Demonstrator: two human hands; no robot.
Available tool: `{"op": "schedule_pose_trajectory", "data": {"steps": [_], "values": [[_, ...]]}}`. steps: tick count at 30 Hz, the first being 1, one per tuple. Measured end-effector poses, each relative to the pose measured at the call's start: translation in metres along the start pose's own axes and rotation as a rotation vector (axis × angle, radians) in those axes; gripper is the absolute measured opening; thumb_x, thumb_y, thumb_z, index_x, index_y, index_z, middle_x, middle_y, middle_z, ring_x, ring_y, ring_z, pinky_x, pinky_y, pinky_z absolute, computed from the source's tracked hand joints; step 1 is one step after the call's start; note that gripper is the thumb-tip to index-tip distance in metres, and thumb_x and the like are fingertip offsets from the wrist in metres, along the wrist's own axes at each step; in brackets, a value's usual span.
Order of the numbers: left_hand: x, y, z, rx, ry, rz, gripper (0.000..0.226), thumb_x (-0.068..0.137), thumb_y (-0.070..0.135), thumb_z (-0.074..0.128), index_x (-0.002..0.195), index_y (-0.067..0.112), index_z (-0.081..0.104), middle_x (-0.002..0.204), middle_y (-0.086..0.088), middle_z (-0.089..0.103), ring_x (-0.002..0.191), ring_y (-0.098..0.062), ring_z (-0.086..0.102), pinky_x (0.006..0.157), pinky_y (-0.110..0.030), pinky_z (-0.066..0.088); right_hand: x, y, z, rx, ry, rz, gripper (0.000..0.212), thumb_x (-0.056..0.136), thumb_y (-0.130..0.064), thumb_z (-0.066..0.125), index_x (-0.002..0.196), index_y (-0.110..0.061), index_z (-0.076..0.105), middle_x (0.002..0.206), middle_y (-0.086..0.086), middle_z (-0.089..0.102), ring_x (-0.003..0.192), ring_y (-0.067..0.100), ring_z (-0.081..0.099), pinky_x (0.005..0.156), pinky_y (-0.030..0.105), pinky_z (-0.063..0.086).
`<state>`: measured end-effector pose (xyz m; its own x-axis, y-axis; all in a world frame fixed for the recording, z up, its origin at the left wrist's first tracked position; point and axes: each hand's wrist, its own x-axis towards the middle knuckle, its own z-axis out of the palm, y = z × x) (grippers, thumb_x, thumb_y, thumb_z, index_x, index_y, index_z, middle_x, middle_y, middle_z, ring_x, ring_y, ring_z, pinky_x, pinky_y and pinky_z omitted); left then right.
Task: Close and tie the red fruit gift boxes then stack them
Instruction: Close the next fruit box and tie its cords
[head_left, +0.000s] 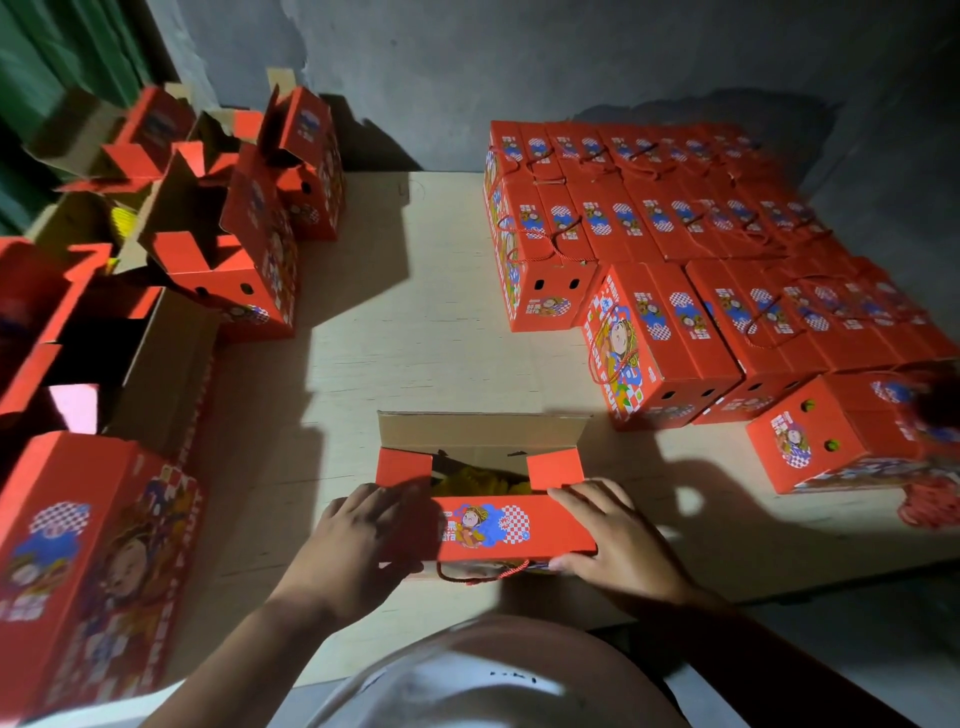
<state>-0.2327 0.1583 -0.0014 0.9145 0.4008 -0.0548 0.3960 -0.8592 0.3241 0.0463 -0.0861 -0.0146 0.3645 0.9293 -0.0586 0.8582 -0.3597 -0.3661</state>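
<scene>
Pressing both hands (363, 540) on the half-closed red box's (488, 527) near flap.

The yellow contents (483, 480) of the open red cardboard gift box (485, 525) showed only through a narrow gap between the flaps, too shadowed to identify. The left hand (363, 540) covered the box's left end, and part of the red cord handle (483, 571) ran out of sight under the near flap. The open red boxes at far left (47, 332) were cut by the frame edge, their insides black. The far rows of the closed red box stack (727, 208) blurred into darkness, prints unreadable. A red cord bundle (930, 501) at the right edge was blurred and partly cropped.
</scene>
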Motion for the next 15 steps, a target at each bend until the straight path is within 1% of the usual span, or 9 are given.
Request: {"op": "schedule_pose_trajectory", "data": {"steps": [2, 4, 7, 8, 9, 11, 12, 13, 15], "values": [[0.001, -0.001, 0.000, 0.004, 0.012, 0.010, 0.086, 0.085, 0.062, 0.067, 0.160, 0.032, 0.038, 0.144, 0.014, 0.054, 0.130, -0.017, 0.047, 0.104, -0.035, 0.043, 0.001, 0.002, 0.001, -0.011, -0.013, -0.003, 0.087, 0.076, -0.068, 0.069, 0.151, -0.028, 0.051, 0.144, -0.009, 0.053, 0.141, 0.017, 0.039, 0.117, 0.037, 0.038], [0.000, -0.004, 0.003, 0.006, 0.025, 0.022, 0.085, 0.085, 0.062, 0.066, 0.159, 0.031, 0.040, 0.143, 0.014, 0.055, 0.130, -0.017, 0.048, 0.106, -0.036, 0.042, 0.000, 0.004, 0.003, -0.023, -0.046, 0.008, 0.089, 0.079, -0.072, 0.062, 0.155, -0.027, 0.047, 0.153, -0.007, 0.049, 0.148, 0.017, 0.035, 0.121, 0.038, 0.035], [-0.004, -0.007, 0.009, -0.010, 0.041, 0.034, 0.084, 0.089, 0.063, 0.061, 0.162, 0.032, 0.034, 0.151, 0.012, 0.050, 0.140, -0.018, 0.045, 0.113, -0.038, 0.040, -0.003, 0.008, 0.010, -0.029, -0.112, 0.026, 0.093, 0.084, -0.080, 0.043, 0.162, -0.032, 0.030, 0.169, -0.010, 0.025, 0.157, 0.012, 0.018, 0.127, 0.030, 0.020], [-0.006, -0.008, 0.012, -0.009, 0.032, 0.029, 0.084, 0.093, 0.065, 0.055, 0.164, 0.032, 0.027, 0.159, 0.011, 0.044, 0.148, -0.017, 0.038, 0.117, -0.039, 0.038, -0.004, 0.010, 0.013, -0.028, -0.111, 0.026, 0.092, 0.085, -0.081, 0.040, 0.164, -0.034, 0.025, 0.171, -0.013, 0.016, 0.158, 0.009, 0.011, 0.128, 0.026, 0.015], [-0.007, -0.009, 0.016, -0.002, 0.020, 0.022, 0.083, 0.097, 0.068, 0.047, 0.166, 0.033, 0.018, 0.167, 0.012, 0.031, 0.155, -0.015, 0.026, 0.121, -0.041, 0.034, -0.006, 0.010, 0.016, -0.024, -0.104, 0.029, 0.091, 0.087, -0.080, 0.039, 0.164, -0.036, 0.020, 0.172, -0.017, 0.007, 0.158, 0.006, 0.006, 0.127, 0.024, 0.013], [-0.012, -0.011, 0.024, 0.015, 0.002, 0.004, 0.083, 0.101, 0.073, 0.033, 0.167, 0.034, 0.000, 0.174, 0.014, 0.004, 0.161, -0.010, 0.000, 0.126, -0.044, 0.022, -0.010, 0.010, 0.022, -0.003, -0.093, 0.044, 0.088, 0.090, -0.076, 0.042, 0.165, -0.041, 0.012, 0.171, -0.023, -0.006, 0.156, 0.002, 0.000, 0.125, 0.025, 0.015], [-0.015, -0.011, 0.028, 0.014, 0.000, -0.005, 0.083, 0.102, 0.074, 0.030, 0.167, 0.033, -0.004, 0.174, 0.014, -0.004, 0.160, -0.010, -0.006, 0.125, -0.047, 0.020, -0.013, 0.009, 0.025, 0.013, -0.086, 0.052, 0.087, 0.091, -0.074, 0.044, 0.164, -0.045, 0.007, 0.171, -0.025, -0.009, 0.156, 0.001, 0.000, 0.123, 0.026, 0.018], [-0.018, -0.010, 0.030, 0.009, 0.001, -0.014, 0.084, 0.103, 0.074, 0.029, 0.167, 0.031, -0.004, 0.174, 0.013, -0.006, 0.160, -0.011, -0.007, 0.124, -0.049, 0.019, -0.016, 0.008, 0.027, 0.029, -0.075, 0.056, 0.087, 0.092, -0.074, 0.045, 0.164, -0.047, 0.003, 0.170, -0.026, -0.010, 0.156, 0.000, -0.001, 0.121, 0.026, 0.021], [-0.022, -0.007, 0.034, 0.004, 0.000, -0.039, 0.084, 0.103, 0.073, 0.029, 0.167, 0.029, -0.003, 0.174, 0.011, -0.007, 0.161, -0.014, -0.006, 0.123, -0.052, 0.021, -0.020, 0.006, 0.031, 0.041, -0.036, 0.045, 0.084, 0.095, -0.075, 0.042, 0.164, -0.046, 0.003, 0.172, -0.023, -0.007, 0.158, 0.001, 0.000, 0.117, 0.026, 0.025]]}}
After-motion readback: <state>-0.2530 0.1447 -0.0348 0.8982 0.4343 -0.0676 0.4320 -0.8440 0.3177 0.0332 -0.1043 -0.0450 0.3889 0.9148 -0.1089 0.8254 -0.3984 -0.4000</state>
